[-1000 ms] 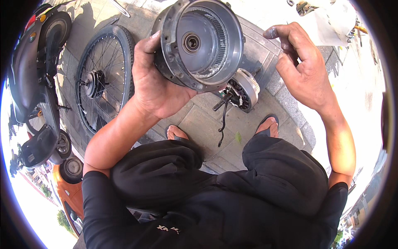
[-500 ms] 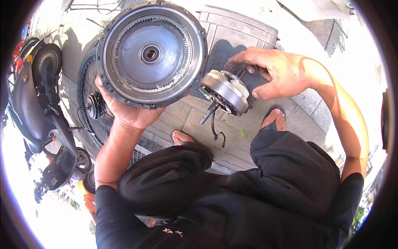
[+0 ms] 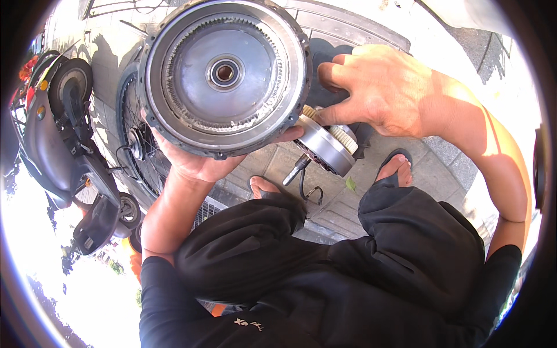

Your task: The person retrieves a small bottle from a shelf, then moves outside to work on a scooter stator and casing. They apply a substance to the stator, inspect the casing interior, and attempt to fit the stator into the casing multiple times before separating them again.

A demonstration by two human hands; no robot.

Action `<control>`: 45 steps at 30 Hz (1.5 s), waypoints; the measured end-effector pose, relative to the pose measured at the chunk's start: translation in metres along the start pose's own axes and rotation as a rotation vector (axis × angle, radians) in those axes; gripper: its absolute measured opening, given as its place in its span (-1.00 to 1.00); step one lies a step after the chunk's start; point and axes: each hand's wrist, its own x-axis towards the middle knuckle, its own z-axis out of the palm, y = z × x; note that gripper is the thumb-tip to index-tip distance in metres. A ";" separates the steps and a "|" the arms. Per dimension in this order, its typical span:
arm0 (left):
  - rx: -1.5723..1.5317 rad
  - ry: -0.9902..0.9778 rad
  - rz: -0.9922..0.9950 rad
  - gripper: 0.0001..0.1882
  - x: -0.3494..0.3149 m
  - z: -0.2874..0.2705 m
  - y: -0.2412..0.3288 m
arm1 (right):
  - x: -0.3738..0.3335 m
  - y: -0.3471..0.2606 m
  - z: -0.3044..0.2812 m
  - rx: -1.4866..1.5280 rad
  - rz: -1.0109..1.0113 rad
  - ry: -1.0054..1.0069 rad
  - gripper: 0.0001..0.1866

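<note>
My left hand (image 3: 197,165) grips a round metal hub motor shell (image 3: 174,124) from below and holds it up with its inside facing me. A toothed ring with whitish grease runs round the inside, and a bearing sits at the centre. Right of the shell, partly covered by it, is the motor core (image 3: 325,145), tilted, with pale gears (image 3: 343,138) on top, an axle and a black cable below. Over the core is my right hand (image 3: 386,90), fingers bent and apart, thumb touching or just above a gear. The hand hides the core's upper axle end.
Under the core is a grey plastic case (image 3: 354,26) with a dark pad on it. A spoked wheel (image 3: 130,119) lies behind my left arm. A motorbike (image 3: 61,139) is parked at the left. My sandalled feet (image 3: 397,168) stand on paving close to the core.
My right hand has come in and down over the gears, its fingers bending more. The shell has moved slightly right and now overlaps part of the core.
</note>
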 end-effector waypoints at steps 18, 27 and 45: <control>-0.067 -0.088 -0.074 0.09 0.005 -0.002 -0.003 | -0.034 0.003 0.029 0.485 0.371 0.316 -0.46; -0.114 -0.156 -0.114 0.03 0.008 0.004 -0.002 | -0.062 -0.008 0.014 1.201 0.496 0.091 -0.50; 0.091 -0.072 0.049 0.13 -0.008 0.022 0.000 | 0.001 -0.064 -0.041 0.824 0.450 0.489 -0.23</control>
